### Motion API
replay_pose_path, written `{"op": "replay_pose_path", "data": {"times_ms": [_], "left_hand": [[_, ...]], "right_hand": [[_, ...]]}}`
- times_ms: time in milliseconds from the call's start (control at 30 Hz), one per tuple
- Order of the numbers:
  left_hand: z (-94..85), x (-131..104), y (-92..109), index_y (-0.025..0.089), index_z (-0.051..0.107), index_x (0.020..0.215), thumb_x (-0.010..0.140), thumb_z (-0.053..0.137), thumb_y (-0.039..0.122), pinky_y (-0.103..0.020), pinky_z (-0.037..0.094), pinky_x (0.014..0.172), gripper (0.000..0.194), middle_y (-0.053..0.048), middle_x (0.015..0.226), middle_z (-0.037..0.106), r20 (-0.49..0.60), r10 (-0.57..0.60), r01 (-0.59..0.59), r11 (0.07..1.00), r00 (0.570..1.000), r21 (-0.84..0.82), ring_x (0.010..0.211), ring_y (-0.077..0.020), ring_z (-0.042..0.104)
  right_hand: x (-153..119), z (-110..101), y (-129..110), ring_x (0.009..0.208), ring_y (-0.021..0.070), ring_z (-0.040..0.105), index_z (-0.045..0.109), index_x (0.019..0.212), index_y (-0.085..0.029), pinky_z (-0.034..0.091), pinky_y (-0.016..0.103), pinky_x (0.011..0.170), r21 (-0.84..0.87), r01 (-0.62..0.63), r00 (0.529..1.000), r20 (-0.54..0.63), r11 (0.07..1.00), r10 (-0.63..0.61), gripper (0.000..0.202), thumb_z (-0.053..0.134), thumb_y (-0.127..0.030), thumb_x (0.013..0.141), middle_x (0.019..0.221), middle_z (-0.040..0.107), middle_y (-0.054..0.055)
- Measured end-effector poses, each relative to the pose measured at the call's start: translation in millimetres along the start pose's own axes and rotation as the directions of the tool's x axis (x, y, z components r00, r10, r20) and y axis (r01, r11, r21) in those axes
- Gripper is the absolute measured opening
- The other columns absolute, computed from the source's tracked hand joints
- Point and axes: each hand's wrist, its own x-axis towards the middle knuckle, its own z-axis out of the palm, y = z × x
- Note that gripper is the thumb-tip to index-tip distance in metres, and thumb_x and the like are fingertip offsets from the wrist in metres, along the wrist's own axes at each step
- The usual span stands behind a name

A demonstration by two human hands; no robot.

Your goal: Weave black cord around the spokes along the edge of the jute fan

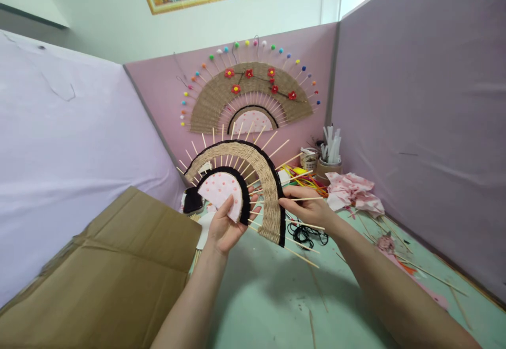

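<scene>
A woven fan (270, 201) is held up over the table, tilted, with thin wooden sticks radiating past its black outer edge. Its half-round centre (215, 185) is white with pink spots and a black border. My left hand (225, 225) grips this centre from below, thumb on the front and fingers behind. At the fan's right side, my right hand (306, 206) pinches the black outer edge near the sticks; its fingertips are partly hidden. Black cord (306, 234) lies in a loose tangle on the table beneath the right hand.
A larger finished-looking fan (205, 106) with red flowers and coloured pompoms hangs on the pink back panel. Brown cardboard (130, 264) stands at left. Crumpled pink paper (353, 192), a pot of white sticks (330, 167) and loose wooden sticks (430, 275) lie to the right.
</scene>
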Motion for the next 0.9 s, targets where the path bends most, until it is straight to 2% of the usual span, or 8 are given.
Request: {"op": "replay_pose_path", "data": {"times_ms": [133, 233, 300, 433, 600, 733, 900], "left_hand": [[-0.4, -0.7, 3.3, 0.015, 0.043, 0.133, 0.094, 0.032, 0.023, -0.04, 0.041, 0.1, 0.041, -0.009, 0.111, 0.066, 0.044, 0.094, -0.093, 0.995, 0.995, -0.037, 0.1, -0.0187, 0.063], [0.0, -1.4, 7.4, 0.016, 0.041, 0.134, 0.095, 0.029, 0.025, -0.037, 0.041, 0.1, 0.042, -0.009, 0.113, 0.066, 0.084, 0.136, -0.131, 0.989, 0.987, -0.063, 0.103, -0.018, 0.062], [0.4, -1.9, 9.8, 0.015, 0.041, 0.135, 0.095, 0.03, 0.026, -0.036, 0.042, 0.099, 0.042, -0.009, 0.114, 0.065, 0.084, 0.148, -0.142, 0.987, 0.985, -0.069, 0.105, -0.0184, 0.061], [1.0, -2.0, 12.1, 0.015, 0.042, 0.133, 0.094, 0.033, 0.025, -0.036, 0.044, 0.096, 0.041, -0.009, 0.113, 0.066, 0.021, 0.179, -0.177, 0.982, 0.984, -0.063, 0.105, -0.019, 0.061], [-1.6, 1.0, 10.1, 0.015, 0.049, 0.127, 0.093, 0.035, 0.028, -0.032, 0.048, 0.089, 0.039, -0.009, 0.106, 0.068, 0.021, 0.148, -0.146, 0.988, 0.989, -0.058, 0.1, -0.0175, 0.063], [-4.6, 4.3, 8.2, 0.015, 0.055, 0.12, 0.092, 0.039, 0.03, -0.03, 0.051, 0.078, 0.036, -0.009, 0.097, 0.07, 0.017, 0.141, -0.14, 0.989, 0.99, -0.05, 0.09, -0.0171, 0.065], [-5.6, 6.2, 7.1, 0.014, 0.057, 0.116, 0.09, 0.043, 0.031, -0.028, 0.051, 0.071, 0.034, -0.009, 0.092, 0.069, -0.027, 0.119, -0.121, 0.991, 0.992, -0.062, 0.082, -0.0162, 0.065]], "right_hand": [[0.2, -1.8, 3.5, 0.062, 0.011, 0.045, 0.064, 0.088, -0.015, 0.035, 0.023, 0.057, 0.103, -0.091, 0.996, 0.028, 0.991, 0.088, 0.028, 0.045, -0.036, 0.088, 0.071, 0.054, 0.001], [-1.1, -5.8, 8.7, 0.058, 0.0111, 0.046, 0.063, 0.108, -0.018, 0.037, 0.023, 0.055, 0.146, -0.197, 0.98, 0.015, 0.969, 0.197, 0.034, 0.041, -0.037, 0.09, 0.067, 0.055, 0.0], [-1.6, -11.3, 11.5, 0.062, 0.012, 0.051, 0.062, 0.113, -0.02, 0.041, 0.024, 0.059, 0.141, -0.216, 0.976, 0.032, 0.966, 0.214, 0.035, 0.042, -0.036, 0.089, 0.072, 0.06, 0.001], [-2.7, -29.3, 12.6, 0.077, 0.0159, 0.059, 0.065, 0.107, -0.021, 0.046, 0.026, 0.067, 0.06, -0.199, 0.977, 0.091, 0.978, 0.193, 0.033, 0.048, -0.037, 0.085, 0.095, 0.066, 0.006], [-7.2, -51.6, 6.4, 0.058, 0.0129, 0.053, 0.067, 0.099, -0.018, 0.039, 0.023, 0.051, -0.144, -0.188, 0.976, 0.08, 0.972, 0.201, 0.031, 0.047, -0.038, 0.086, 0.069, 0.063, 0.003], [-10.4, -58.5, -4.9, 0.065, 0.0141, 0.055, 0.066, 0.088, -0.018, 0.04, 0.025, 0.057, -0.275, -0.112, 0.991, 0.045, 0.955, 0.129, 0.024, 0.047, -0.034, 0.087, 0.077, 0.065, 0.004], [-11.5, -58.7, -21.0, 0.058, 0.0118, 0.047, 0.059, 0.072, -0.018, 0.035, 0.024, 0.054, -0.341, -0.079, 0.99, 0.08, 0.937, 0.113, 0.028, 0.043, -0.034, 0.09, 0.063, 0.056, 0.001]]}}
